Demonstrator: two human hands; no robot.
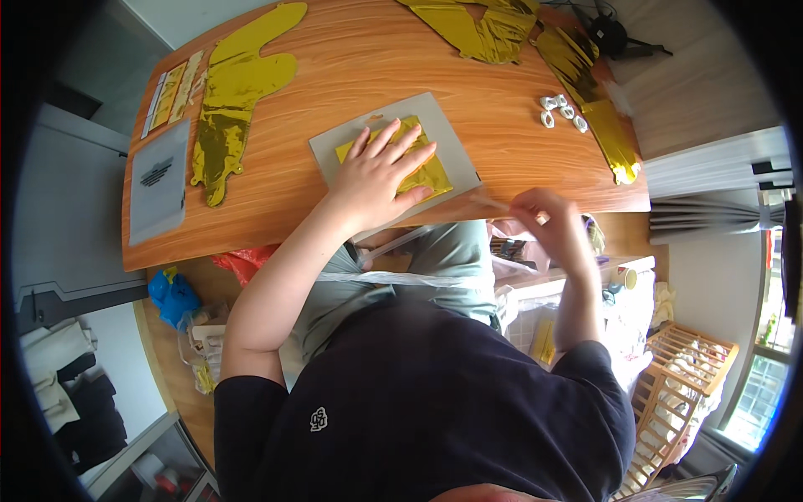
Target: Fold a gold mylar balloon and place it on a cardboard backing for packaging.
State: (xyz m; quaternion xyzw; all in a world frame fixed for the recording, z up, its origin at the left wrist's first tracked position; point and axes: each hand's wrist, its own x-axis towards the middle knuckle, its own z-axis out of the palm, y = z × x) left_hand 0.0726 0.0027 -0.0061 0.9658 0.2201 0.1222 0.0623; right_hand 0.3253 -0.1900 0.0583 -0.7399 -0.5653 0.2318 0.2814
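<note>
My left hand [381, 180] lies with its fingers spread on a folded gold foil balloon [431, 174], pressing it down. That balloon rests on or inside a flat grey bag [443, 125] with a hang hole; I cannot tell which. Off the bag's lower right corner, by the table's near edge, my right hand [548, 217] is closed in a pinch. From its fingertips a thin clear strip [492, 202] runs toward the bag, smeared by motion.
On the wooden table [284, 155] lie flat gold foil balloons at left [230, 105], at the back [481, 29] and at right [606, 134]. White ribbon rolls [562, 107] sit at right, a frosted bag [159, 184] at left. A wooden crib [677, 376] stands behind right.
</note>
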